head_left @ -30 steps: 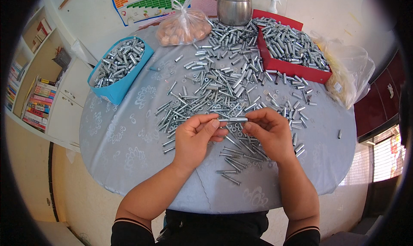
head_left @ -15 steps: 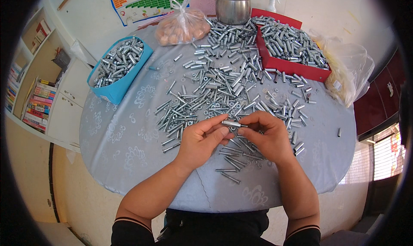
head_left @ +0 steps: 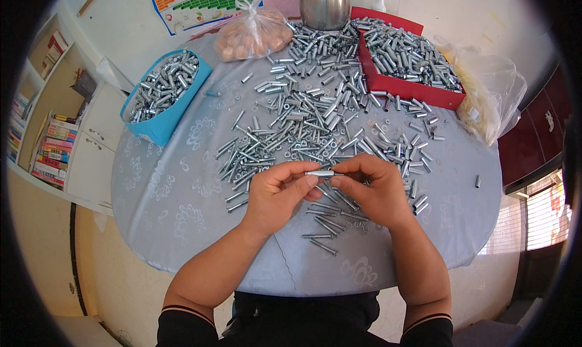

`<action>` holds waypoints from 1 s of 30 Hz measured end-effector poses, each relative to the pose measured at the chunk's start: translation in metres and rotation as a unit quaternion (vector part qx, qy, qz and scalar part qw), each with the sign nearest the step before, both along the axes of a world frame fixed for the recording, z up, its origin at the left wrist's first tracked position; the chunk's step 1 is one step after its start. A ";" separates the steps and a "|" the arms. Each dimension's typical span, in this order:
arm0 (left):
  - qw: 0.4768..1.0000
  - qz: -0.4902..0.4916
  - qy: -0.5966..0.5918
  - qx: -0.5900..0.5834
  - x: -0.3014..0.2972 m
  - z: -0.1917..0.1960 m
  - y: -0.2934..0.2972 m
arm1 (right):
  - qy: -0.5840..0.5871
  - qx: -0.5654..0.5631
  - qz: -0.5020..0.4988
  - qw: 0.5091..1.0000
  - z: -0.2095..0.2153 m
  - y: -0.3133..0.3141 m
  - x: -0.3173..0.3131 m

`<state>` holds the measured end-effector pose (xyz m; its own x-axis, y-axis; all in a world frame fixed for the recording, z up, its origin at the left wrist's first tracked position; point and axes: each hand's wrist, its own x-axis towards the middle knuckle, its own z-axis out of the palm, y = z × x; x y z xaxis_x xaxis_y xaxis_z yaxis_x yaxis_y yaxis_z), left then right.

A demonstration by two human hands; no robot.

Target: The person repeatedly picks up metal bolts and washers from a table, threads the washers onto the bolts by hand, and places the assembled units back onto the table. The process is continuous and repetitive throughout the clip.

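Observation:
Between both hands, above the near side of the pile, lies a shiny metal sleeve (head_left: 319, 173), held roughly level. My left hand (head_left: 274, 194) pinches its left part between thumb and fingers. At its right end my right hand (head_left: 381, 192) is closed in a pinch; a thin metal shank shows there, mostly hidden by the fingertips. Beyond my hands spreads a heap of loose metal sleeves, bolts, nuts and washers (head_left: 303, 120). Several long bolts (head_left: 324, 235) lie on the tablecloth nearer to me, below the hands.
A blue box (head_left: 162, 130) full of metal sleeve pieces stands at the left. At the back right is a red box (head_left: 418, 93), heaped likewise. A knotted bag of brownish lumps (head_left: 254, 39), a steel pot (head_left: 325, 7) and another clear bag (head_left: 492, 107) line the far edge.
The sleeve has moved slightly left and now lies more level. Both hands keep their pinch. The whole view has shifted a little.

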<state>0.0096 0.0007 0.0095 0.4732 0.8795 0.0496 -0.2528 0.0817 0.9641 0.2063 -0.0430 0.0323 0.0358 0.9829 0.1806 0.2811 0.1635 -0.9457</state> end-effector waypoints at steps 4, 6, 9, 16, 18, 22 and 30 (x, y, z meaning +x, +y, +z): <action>1.000 0.019 0.019 0.011 -0.001 -0.001 0.001 | 0.005 -0.002 -0.019 1.000 0.000 0.001 0.000; 0.998 0.054 0.019 0.012 -0.001 0.000 0.002 | 0.054 -0.023 -0.052 0.997 -0.001 0.001 0.003; 0.995 0.094 0.007 0.013 -0.002 -0.001 0.003 | 0.084 -0.050 -0.065 0.993 0.005 0.003 0.010; 0.985 0.173 0.007 0.017 -0.006 0.003 0.008 | -0.135 0.042 0.003 0.990 0.005 0.003 0.006; 0.982 0.187 0.004 0.021 -0.006 0.006 0.008 | -0.151 0.076 -0.003 0.986 0.002 0.003 0.004; 0.981 0.189 0.000 0.036 -0.010 0.002 0.011 | -0.127 0.044 -0.034 0.990 0.000 0.003 0.005; 0.996 0.077 0.004 0.044 -0.006 -0.003 0.004 | -0.126 0.003 -0.029 0.992 0.009 0.002 0.015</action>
<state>0.0038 0.0043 0.0065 0.3333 0.9343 0.1266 -0.2479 -0.0427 0.9678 0.2215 -0.0411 0.0415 0.0461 0.9792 0.1977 0.5167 0.1460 -0.8436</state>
